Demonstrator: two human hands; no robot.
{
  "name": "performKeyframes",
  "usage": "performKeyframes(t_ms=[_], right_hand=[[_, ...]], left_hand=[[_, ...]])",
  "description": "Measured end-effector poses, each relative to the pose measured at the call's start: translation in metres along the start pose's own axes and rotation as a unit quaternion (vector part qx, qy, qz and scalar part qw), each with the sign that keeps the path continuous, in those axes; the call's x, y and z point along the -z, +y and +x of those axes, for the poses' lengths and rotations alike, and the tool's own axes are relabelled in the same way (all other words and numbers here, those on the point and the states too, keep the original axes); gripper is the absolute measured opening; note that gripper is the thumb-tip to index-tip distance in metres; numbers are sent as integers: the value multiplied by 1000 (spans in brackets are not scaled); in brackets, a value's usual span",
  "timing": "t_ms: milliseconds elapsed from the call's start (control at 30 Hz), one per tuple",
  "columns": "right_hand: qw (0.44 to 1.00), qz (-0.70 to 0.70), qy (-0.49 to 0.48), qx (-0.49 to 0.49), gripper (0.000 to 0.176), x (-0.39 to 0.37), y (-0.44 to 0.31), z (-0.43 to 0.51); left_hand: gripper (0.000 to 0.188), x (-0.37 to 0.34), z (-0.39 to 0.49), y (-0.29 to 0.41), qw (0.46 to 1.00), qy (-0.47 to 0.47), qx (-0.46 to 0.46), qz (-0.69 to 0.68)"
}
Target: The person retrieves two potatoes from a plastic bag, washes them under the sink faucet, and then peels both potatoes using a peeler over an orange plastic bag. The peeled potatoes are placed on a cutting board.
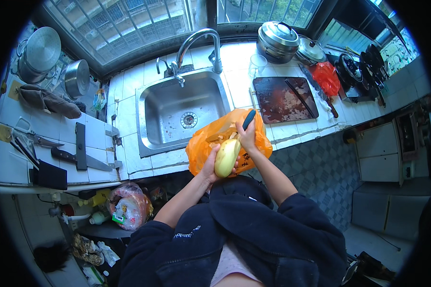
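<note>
A large pale yellow-green vegetable (pixel 227 158), its kind not certain, lies in my left hand (pixel 211 165), whose fingers wrap around its lower part. My right hand (pixel 247 135) grips a dark teal handle (pixel 249 120) close to the vegetable's upper end; the tool's working end is hidden. Under both hands an orange plastic bag (pixel 204 140) spreads over the counter's front edge and the sink's near right corner. Pale scraps, perhaps peelings (pixel 222 136), lie on the bag just beyond the vegetable.
Beyond the bag is a steel sink (pixel 158 118) with a curved faucet (pixel 201 33). To the right lie a wet dark cutting board (pixel 283 104) with chopsticks, a glass (pixel 257 64), a steel pot (pixel 278 41) and a red bag (pixel 325 79). Knives (pixel 97 163) lie on the left counter.
</note>
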State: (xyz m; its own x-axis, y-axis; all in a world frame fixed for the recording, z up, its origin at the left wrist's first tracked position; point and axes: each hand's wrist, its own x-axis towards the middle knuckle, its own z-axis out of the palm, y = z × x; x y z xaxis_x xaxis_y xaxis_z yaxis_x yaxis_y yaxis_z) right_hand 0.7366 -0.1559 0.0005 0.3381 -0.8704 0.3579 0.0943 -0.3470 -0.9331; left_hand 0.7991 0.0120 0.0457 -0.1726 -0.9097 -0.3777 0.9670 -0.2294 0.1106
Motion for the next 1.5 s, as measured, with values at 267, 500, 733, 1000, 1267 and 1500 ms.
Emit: performKeyframes(t_ms=[267,500,733,1000,1267,1500], right_hand=[[990,-119,-14,-79,36,3,-74,16],[972,-61,-212,-85,32,-18,-109,-25],[991,-12,-63,-120,28,-6,-56,5],[976,-192,-69,-75,40,19,-9,2],[984,-141,-110,-26,38,0,-73,8],[983,46,-147,-102,28,-21,-84,-15]], left_hand=[[69,11,7,12,995,98,-30,-15],[53,15,27,10,981,190,-38,-7],[51,13,14,7,997,79,-12,19],[57,-12,-4,7,997,37,-42,58],[50,29,18,12,987,149,-42,-35],[47,21,28,17,989,127,-34,-71]])
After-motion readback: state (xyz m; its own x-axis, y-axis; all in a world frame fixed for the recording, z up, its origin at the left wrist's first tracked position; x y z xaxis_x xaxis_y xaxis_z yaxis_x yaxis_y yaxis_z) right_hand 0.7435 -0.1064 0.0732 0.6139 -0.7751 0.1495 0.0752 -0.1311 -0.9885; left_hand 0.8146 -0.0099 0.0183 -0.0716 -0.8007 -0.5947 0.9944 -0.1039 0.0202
